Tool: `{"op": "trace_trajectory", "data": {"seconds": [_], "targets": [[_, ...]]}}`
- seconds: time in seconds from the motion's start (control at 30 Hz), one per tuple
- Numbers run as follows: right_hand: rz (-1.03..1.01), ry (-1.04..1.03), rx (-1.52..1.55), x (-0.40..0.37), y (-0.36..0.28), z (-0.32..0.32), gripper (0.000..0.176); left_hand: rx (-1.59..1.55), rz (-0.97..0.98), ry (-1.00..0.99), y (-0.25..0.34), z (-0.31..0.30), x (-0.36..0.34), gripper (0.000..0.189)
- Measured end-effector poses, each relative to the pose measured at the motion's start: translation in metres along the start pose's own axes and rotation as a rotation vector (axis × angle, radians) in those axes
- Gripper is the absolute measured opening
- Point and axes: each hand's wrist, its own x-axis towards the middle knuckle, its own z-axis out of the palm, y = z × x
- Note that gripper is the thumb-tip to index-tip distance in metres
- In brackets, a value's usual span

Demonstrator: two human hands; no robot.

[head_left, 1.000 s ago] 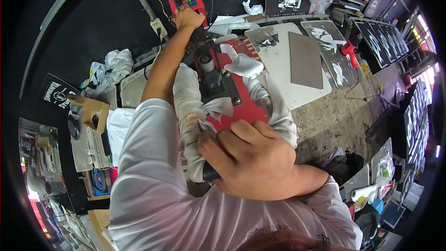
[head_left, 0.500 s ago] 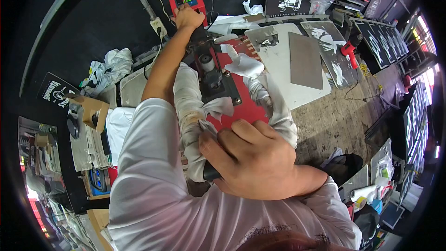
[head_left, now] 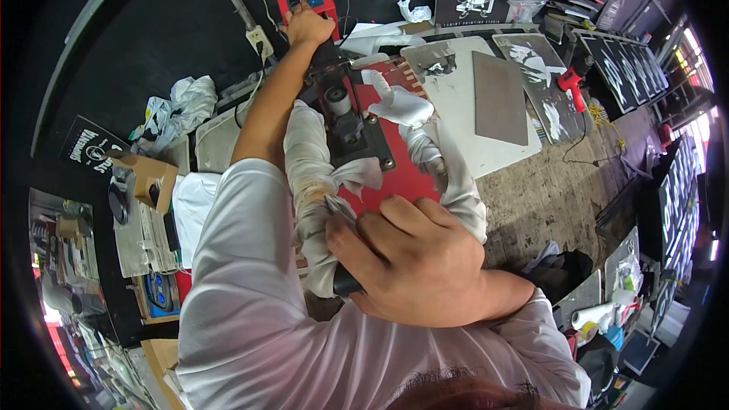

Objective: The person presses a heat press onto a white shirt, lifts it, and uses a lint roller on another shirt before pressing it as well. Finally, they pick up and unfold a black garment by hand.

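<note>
My left hand (head_left: 307, 26) reaches up to the red control box (head_left: 328, 1), its fingers at the buttons just below the lit digital display; the thumb rests by the box's left edge. Close to the camera, my right hand (head_left: 414, 262) is wrapped round the black handle (head_left: 346, 281) of the heat press, whose side arms are bound in white cloth (head_left: 307, 159). Below and beyond my right hand lies the red press plate (head_left: 399, 175), with the black metal mechanism (head_left: 353, 133) on top of it.
White boards (head_left: 448, 121) stand to the right, one carrying a grey sheet (head_left: 500, 97). A red heat gun (head_left: 571, 85) lies farther right. At left are an open cardboard box (head_left: 152, 182), white cloth (head_left: 196, 209) and crumpled plastic (head_left: 186, 106).
The digits on the control box's display have changed. Both hands stay in nearly the same place.
</note>
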Motion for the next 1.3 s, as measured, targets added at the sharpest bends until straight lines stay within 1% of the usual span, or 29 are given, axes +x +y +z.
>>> {"op": "trace_trajectory", "data": {"seconds": [0.3,0.5,0.7,0.83,0.87,0.9,0.93,1.0,1.03,1.07,1.13,1.17,1.2,1.23,1.3], "targets": [[-0.004,0.014,-0.006,0.0,0.001,0.0,0.054,0.003,-0.004,-0.012,0.001,-0.001,0.0,0.078],[-0.011,0.017,-0.009,0.001,0.001,0.001,0.052,0.029,-0.011,-0.036,0.003,-0.002,0.001,0.077],[-0.015,0.018,-0.008,0.001,0.001,0.001,0.05,0.028,0.022,-0.013,0.001,-0.002,-0.001,0.078],[-0.018,0.063,0.006,-0.001,0.002,0.003,0.039,0.068,0.032,-0.065,0.0,0.006,0.009,0.079],[-0.03,0.068,0.009,-0.002,0.002,0.003,0.034,0.123,0.162,-0.013,-0.003,0.009,0.012,0.077],[-0.022,0.075,-0.005,-0.002,0.003,0.001,0.034,0.174,0.292,0.043,-0.001,0.014,0.017,0.076],[-0.033,0.055,-0.01,-0.001,0.003,0.0,0.031,0.166,0.305,0.049,0.006,0.009,0.02,0.076],[-0.04,0.039,-0.022,-0.002,0.004,0.0,0.028,0.375,0.43,-0.285,0.021,-0.008,0.024,0.075],[-0.054,0.052,-0.038,-0.003,0.006,0.001,0.029,0.433,0.405,-0.331,0.032,-0.009,0.029,0.077],[-0.065,0.064,-0.049,-0.003,0.005,0.003,0.029,0.435,0.417,-0.33,0.043,-0.007,0.03,0.077],[-0.061,0.046,-0.06,-0.004,0.005,0.001,0.029,0.626,0.302,-0.384,0.06,0.0,0.03,0.083],[-0.064,0.045,-0.061,-0.004,0.006,0.001,0.029,0.733,0.314,-0.331,0.063,0.009,0.029,0.087],[-0.068,0.041,-0.065,-0.005,0.007,0.001,0.029,0.724,0.318,-0.325,0.062,0.014,0.029,0.087],[-0.065,0.036,-0.073,-0.006,0.008,0.0,0.029,0.783,0.349,-0.266,0.059,0.017,0.027,0.088],[-0.087,-0.061,-0.04,-0.009,0.008,-0.002,0.025,0.893,0.394,-0.172,0.055,0.024,0.022,0.087]]}}
